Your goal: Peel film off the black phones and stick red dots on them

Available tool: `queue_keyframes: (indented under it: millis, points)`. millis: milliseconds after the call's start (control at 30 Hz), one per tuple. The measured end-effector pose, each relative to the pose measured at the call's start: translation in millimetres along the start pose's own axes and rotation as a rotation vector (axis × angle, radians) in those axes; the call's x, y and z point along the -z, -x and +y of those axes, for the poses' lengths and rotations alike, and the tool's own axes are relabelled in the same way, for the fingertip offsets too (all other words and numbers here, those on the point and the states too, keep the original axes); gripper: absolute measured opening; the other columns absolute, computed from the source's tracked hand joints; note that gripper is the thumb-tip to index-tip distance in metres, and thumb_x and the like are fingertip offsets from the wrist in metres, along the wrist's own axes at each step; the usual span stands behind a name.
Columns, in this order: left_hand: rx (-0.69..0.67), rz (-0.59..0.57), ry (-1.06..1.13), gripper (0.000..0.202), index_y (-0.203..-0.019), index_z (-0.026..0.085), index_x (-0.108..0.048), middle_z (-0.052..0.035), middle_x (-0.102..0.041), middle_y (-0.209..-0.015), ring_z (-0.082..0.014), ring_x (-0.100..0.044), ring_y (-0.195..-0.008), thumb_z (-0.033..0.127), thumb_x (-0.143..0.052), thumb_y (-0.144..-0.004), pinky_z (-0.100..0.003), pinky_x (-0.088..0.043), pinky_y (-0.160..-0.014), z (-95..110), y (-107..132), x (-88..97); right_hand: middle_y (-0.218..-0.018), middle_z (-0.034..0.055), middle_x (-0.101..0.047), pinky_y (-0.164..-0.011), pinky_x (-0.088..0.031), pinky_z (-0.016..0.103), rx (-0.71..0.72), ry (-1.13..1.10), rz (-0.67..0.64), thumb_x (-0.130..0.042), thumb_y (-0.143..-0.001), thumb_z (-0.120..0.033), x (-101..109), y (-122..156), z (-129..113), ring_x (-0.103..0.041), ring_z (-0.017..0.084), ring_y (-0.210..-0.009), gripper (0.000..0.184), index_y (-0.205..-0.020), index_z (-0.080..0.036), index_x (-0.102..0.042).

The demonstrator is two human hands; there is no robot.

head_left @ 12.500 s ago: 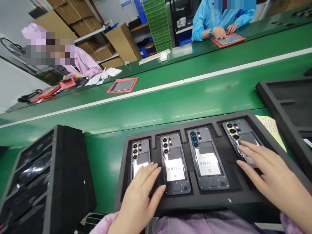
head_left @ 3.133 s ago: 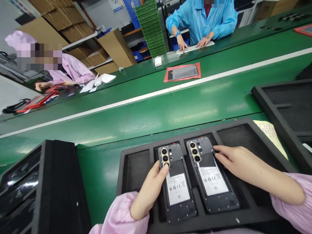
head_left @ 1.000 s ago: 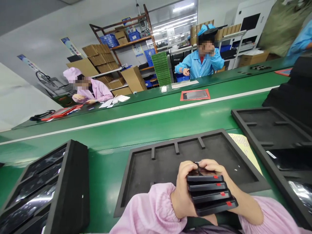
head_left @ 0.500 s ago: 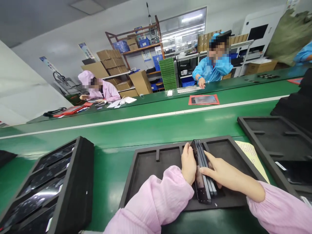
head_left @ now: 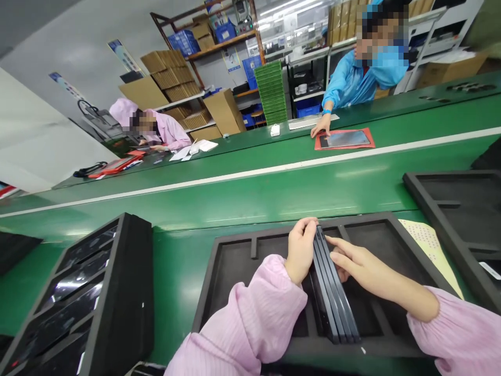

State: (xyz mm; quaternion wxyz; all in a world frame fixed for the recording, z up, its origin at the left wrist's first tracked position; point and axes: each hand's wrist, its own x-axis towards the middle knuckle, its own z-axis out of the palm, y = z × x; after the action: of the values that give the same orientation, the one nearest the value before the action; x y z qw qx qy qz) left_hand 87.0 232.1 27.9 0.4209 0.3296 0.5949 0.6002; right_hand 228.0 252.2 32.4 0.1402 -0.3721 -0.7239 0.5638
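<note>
Pressing four stacked phones (head_left: 332, 292) on edge; both hands clamped: left (head_left: 300, 249) | right (head_left: 362, 266); one foam tray (head_left: 235, 261)

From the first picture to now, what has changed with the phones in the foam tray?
The four phones that lay flat in separate slots are now one stack of phones standing on edge in the foam tray, pressed between the left hand and right hand. The tray and the left-side stacked trays stayed put.

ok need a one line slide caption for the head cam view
Both hands, left hand and right hand, press a stack of phones on edge in a black foam tray.
</note>
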Motion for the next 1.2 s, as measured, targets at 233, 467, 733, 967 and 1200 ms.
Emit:
queue_keyframes:
  millis: [233,467,733,967,1200]
  points:
    - [0.029,-0.142,-0.063,0.012,-0.068,0.017,-0.064,-0.0008,-0.064,-0.073,-0.0155,-0.058,-0.075,0.017,-0.056,-0.076,-0.028,-0.045,-0.076,6,-10,5.5,-0.076,0.0036,-0.062,-0.057,-0.055,0.031,0.305,0.311,0.120,-0.031,-0.086,-0.020,4,5,11,-0.063,0.017,-0.061,0.052,-0.137,-0.017,-0.039]
    - [-0.047,-0.123,-0.079,0.006,-0.071,0.018,-0.062,0.0003,-0.063,-0.072,-0.0153,-0.057,-0.074,0.020,-0.059,-0.076,-0.030,-0.044,-0.077,-2,-9,2.0,-0.130,0.0100,-0.049,-0.093,-0.040,0.060,0.966,1.164,0.052,-0.056,-0.069,-0.008,-15,34,-12,-0.041,0.034,-0.121,0.037,-0.102,-0.023,-0.061]
    - [-0.221,-0.208,0.064,0.046,-0.077,0.018,-0.061,-0.0067,-0.066,-0.082,-0.0206,-0.061,-0.083,0.062,-0.048,-0.078,-0.037,-0.047,-0.085,15,6,13.0,-0.105,0.0081,-0.063,-0.092,-0.048,0.045,1.090,0.893,0.190,-0.044,-0.086,-0.008,25,31,-30,-0.057,0.025,-0.104,0.024,-0.105,-0.019,-0.054]
    - [-0.536,-0.465,-0.010,0.085,-0.114,0.020,-0.043,-0.0113,-0.059,-0.110,-0.0265,-0.059,-0.101,0.067,-0.073,-0.050,-0.041,-0.048,-0.092,12,44,22.5,-0.096,0.0062,-0.062,-0.067,-0.058,0.029,0.627,-0.065,0.504,-0.071,-0.076,-0.046,0,44,-41,-0.065,0.022,-0.082,0.037,-0.101,-0.025,-0.055]
    - [-0.746,-0.517,-0.264,0.054,-0.095,0.025,-0.039,-0.0086,-0.065,-0.100,-0.0230,-0.066,-0.090,0.048,-0.075,-0.062,-0.039,-0.054,-0.079,-27,42,41.0,-0.107,0.0060,-0.058,-0.083,-0.053,0.031,0.745,-0.095,0.387,-0.067,-0.081,-0.048,-28,48,-26,-0.059,0.022,-0.100,0.032,-0.100,-0.027,-0.053]
